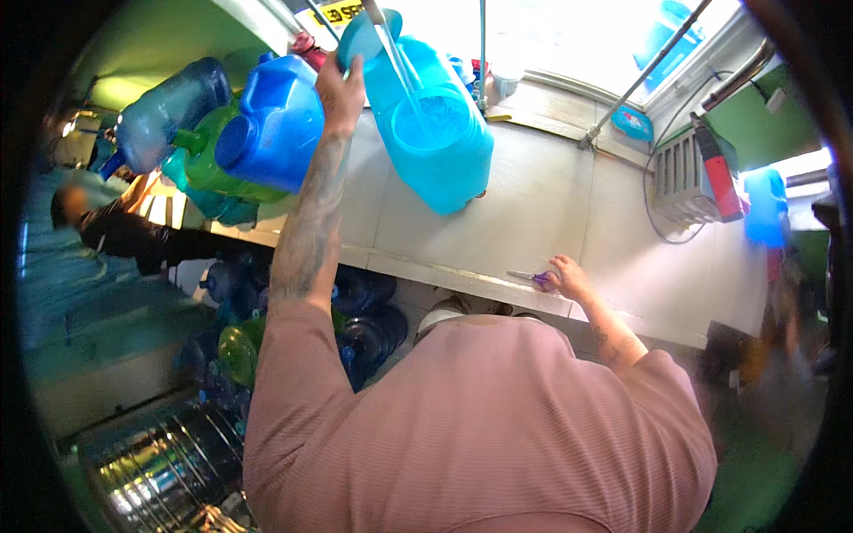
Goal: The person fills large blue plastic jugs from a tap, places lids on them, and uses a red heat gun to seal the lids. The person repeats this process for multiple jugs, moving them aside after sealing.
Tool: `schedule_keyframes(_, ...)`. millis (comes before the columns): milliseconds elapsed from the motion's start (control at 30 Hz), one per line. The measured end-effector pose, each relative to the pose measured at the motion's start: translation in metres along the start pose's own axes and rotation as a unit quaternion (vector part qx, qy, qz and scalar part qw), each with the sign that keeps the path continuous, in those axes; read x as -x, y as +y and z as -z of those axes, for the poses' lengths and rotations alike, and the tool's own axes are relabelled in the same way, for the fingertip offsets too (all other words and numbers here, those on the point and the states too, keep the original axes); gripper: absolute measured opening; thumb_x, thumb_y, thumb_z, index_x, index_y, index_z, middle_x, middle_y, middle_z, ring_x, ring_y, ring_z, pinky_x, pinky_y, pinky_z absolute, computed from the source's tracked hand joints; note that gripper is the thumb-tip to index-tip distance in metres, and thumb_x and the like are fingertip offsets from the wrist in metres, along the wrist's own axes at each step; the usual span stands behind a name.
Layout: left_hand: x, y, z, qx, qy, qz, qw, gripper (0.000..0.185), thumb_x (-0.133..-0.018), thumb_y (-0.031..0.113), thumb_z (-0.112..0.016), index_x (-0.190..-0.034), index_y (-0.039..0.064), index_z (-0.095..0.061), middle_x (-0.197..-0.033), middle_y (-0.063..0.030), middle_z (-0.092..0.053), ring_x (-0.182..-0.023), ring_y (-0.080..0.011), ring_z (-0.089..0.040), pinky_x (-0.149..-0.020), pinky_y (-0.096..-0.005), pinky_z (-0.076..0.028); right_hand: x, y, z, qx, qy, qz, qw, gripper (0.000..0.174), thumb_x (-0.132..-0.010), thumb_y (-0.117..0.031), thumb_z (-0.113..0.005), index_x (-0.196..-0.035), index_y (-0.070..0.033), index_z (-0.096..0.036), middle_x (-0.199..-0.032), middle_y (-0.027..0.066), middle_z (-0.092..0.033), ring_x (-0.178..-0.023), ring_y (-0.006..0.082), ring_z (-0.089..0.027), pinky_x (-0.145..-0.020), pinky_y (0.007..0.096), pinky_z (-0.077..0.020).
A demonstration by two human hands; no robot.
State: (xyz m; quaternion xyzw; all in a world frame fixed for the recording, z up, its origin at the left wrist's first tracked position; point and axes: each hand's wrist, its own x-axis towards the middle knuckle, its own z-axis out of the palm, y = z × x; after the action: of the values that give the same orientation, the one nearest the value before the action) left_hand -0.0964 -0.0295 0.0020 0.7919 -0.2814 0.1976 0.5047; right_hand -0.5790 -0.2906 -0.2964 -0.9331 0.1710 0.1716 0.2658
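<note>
A translucent light-blue plastic jug [433, 160] stands on the counter, its wide mouth turned up. Water [410, 93] streams from a pipe above into that mouth. Beside the stream, my left hand [341, 90] grips a round blue screw lid [363, 43] by its edge, thumb raised. Near the front edge of the counter [460, 240], my right hand [570, 278] has its fingers at the purple handle of a pair of scissors [541, 277]. The blades lie on the countertop, pointing left. Whether the fingers close around the handle is hard to make out.
A dark-blue jug [283, 120], a green bottle [213, 156] and a clear blue bottle [176, 113] crowd the left. A grey heat gun-like tool with red parts [716, 166] leans by a slatted box [686, 180]. Another person [126, 226] is at far left; bottles [363, 340] stand below.
</note>
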Motion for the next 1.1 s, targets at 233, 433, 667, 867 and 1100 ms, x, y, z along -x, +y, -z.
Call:
schedule_keyframes(233, -0.072, -0.032, -0.091, -0.047, 0.003, -0.109, 0.993, 0.022, -0.091, 0.023, -0.064, -0.097, 0.002, -0.062, -0.085, -0.021, -0.07, -0.084, -0.0421, -0.069, -0.075, -0.0493, -0.053, -0.018, -0.028, 0.003, -0.099, 0.109, -0.046, 0.988, 0.043, -0.095, -0.032, -0.062, -0.13, -0.008, -0.058, -0.136, 0.0171, -0.055, -0.128, 0.0348, -0.052, -0.107, 0.0446, -0.0431)
schedule_keyframes(433, -0.078, -0.048, -0.118, -0.119, -0.045, 0.006, 0.992, 0.033, -0.093, 0.036, -0.063, -0.105, 0.005, -0.065, -0.093, -0.0191, -0.072, -0.092, -0.0384, -0.07, -0.084, -0.0479, -0.054, -0.105, -0.06, 0.065, -0.084, 0.173, 0.01, 0.981, 0.041, -0.096, -0.03, -0.061, -0.131, -0.01, -0.057, -0.137, 0.0189, -0.054, -0.127, 0.0361, -0.052, -0.106, 0.0448, -0.0441)
schedule_keyframes(667, -0.068, -0.041, -0.116, -0.112, 0.0, -0.071, 0.991, 0.024, -0.095, 0.03, -0.063, -0.108, 0.01, -0.066, -0.096, -0.0142, -0.072, -0.094, -0.0366, -0.069, -0.084, -0.0472, -0.053, -0.264, -0.095, 0.132, 0.047, 0.203, 0.093, 0.974, 0.057, -0.095, -0.03, -0.06, -0.144, -0.006, -0.044, -0.149, 0.0203, -0.044, -0.137, 0.0348, -0.043, -0.114, 0.0435, -0.0383)
schedule_keyframes(867, -0.07, -0.051, -0.116, -0.078, -0.04, -0.04, 0.995, 0.035, -0.092, 0.026, -0.065, -0.119, 0.004, -0.062, -0.107, -0.0226, -0.069, -0.102, -0.0401, -0.066, -0.089, -0.0469, -0.052, -0.33, -0.1, 0.139, 0.111, 0.073, 0.058, 0.99, 0.071, -0.095, -0.037, -0.056, -0.153, -0.004, -0.032, -0.16, 0.0195, -0.029, -0.146, 0.0328, -0.032, -0.12, 0.0395, -0.0294)
schedule_keyframes(1100, -0.067, -0.066, -0.119, -0.15, -0.01, -0.073, 0.986, 0.041, -0.091, 0.023, -0.065, -0.125, 0.001, -0.059, -0.108, -0.0264, -0.068, -0.104, -0.0447, -0.064, -0.09, -0.0504, -0.05, -0.286, -0.156, 0.187, -0.306, 0.155, 0.162, 0.925, 0.057, -0.103, -0.042, -0.049, -0.146, -0.005, -0.045, -0.147, 0.0175, -0.048, -0.139, 0.0296, -0.043, -0.116, 0.041, -0.0333)
